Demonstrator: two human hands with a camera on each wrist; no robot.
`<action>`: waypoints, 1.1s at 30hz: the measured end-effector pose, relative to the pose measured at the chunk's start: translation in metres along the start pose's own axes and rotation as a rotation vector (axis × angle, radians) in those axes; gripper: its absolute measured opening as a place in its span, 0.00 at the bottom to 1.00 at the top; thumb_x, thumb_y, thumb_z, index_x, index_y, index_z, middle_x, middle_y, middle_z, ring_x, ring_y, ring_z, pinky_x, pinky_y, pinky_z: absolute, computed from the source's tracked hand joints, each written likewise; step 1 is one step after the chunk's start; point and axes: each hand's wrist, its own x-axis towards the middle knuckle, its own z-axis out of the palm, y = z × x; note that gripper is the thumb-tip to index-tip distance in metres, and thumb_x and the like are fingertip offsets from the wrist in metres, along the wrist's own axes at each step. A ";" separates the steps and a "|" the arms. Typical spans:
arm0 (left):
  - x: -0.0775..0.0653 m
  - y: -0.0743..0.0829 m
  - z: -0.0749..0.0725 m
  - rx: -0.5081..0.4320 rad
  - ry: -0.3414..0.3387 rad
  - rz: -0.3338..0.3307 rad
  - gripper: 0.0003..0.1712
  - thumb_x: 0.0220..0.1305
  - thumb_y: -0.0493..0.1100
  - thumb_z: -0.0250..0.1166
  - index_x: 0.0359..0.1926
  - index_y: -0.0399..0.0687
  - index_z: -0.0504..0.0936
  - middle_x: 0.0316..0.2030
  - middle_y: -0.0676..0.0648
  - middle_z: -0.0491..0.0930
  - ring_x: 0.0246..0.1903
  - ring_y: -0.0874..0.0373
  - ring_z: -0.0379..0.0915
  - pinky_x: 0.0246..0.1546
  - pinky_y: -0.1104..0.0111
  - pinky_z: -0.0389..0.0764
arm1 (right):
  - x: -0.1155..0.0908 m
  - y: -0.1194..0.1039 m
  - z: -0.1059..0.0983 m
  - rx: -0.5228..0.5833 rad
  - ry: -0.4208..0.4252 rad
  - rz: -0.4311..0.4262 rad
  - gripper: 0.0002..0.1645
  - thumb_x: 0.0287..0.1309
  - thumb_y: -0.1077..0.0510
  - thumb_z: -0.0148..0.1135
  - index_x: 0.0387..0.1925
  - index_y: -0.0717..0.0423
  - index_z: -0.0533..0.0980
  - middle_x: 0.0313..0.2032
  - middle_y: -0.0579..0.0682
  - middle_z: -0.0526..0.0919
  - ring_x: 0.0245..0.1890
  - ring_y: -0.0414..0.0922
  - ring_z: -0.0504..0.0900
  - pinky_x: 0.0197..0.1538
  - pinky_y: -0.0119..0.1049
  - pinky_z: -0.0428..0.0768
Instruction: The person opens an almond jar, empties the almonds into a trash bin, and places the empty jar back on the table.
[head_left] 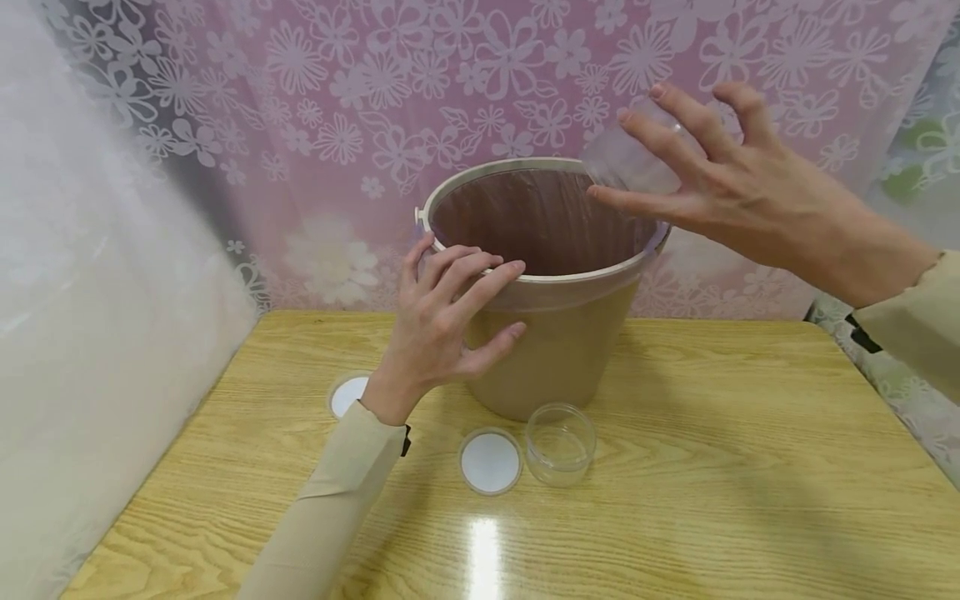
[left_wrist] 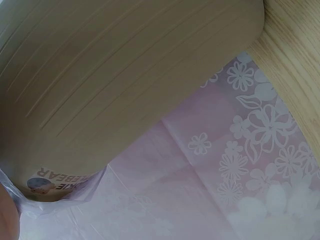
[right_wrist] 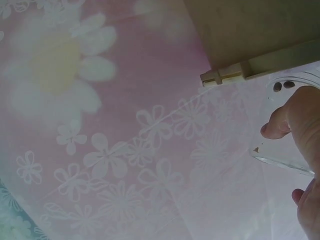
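Observation:
A clear round plastic jar [head_left: 633, 150] is tilted over the right side of the bin's mouth, gripped between the fingers and thumb of my right hand [head_left: 738, 171]. A few small dark bits [right_wrist: 283, 86] show in the jar in the right wrist view. The tan bin [head_left: 555, 358] stands upright on the table, a thin clear plastic liner folded over its pale rim. Along the near left of that rim rest the fingers of my left hand [head_left: 442, 321], its thumb held against or close to the outer wall.
On the wood-grain table [head_left: 712, 467], a second clear jar [head_left: 561, 446] stands before the bin. Beside it lies a white-centred round lid [head_left: 490, 462]. Another such lid [head_left: 348, 393] is partly hidden by my left wrist. A pink flowered curtain [head_left: 337, 108] hangs behind.

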 end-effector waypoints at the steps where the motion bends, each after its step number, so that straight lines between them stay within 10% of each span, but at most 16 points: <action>1: 0.000 0.000 0.000 0.001 -0.001 0.001 0.30 0.60 0.61 0.67 0.61 0.57 0.81 0.53 0.48 0.82 0.58 0.48 0.73 0.72 0.39 0.58 | 0.000 -0.001 0.000 0.000 0.005 -0.005 0.71 0.30 0.77 0.80 0.75 0.35 0.60 0.75 0.65 0.59 0.76 0.64 0.58 0.62 0.65 0.65; 15: 0.000 0.000 0.001 -0.005 0.004 0.004 0.29 0.62 0.61 0.66 0.61 0.57 0.81 0.53 0.48 0.82 0.58 0.48 0.73 0.71 0.38 0.59 | 0.001 0.003 0.004 -0.042 0.008 -0.042 0.78 0.21 0.73 0.86 0.76 0.34 0.58 0.75 0.65 0.59 0.76 0.64 0.59 0.62 0.64 0.67; 33: 0.000 0.001 0.000 0.006 -0.003 0.002 0.30 0.60 0.60 0.67 0.61 0.58 0.81 0.53 0.49 0.81 0.58 0.49 0.72 0.71 0.39 0.59 | 0.003 0.000 0.002 -0.053 0.053 -0.068 0.72 0.33 0.77 0.79 0.77 0.33 0.58 0.76 0.63 0.60 0.76 0.63 0.59 0.62 0.63 0.66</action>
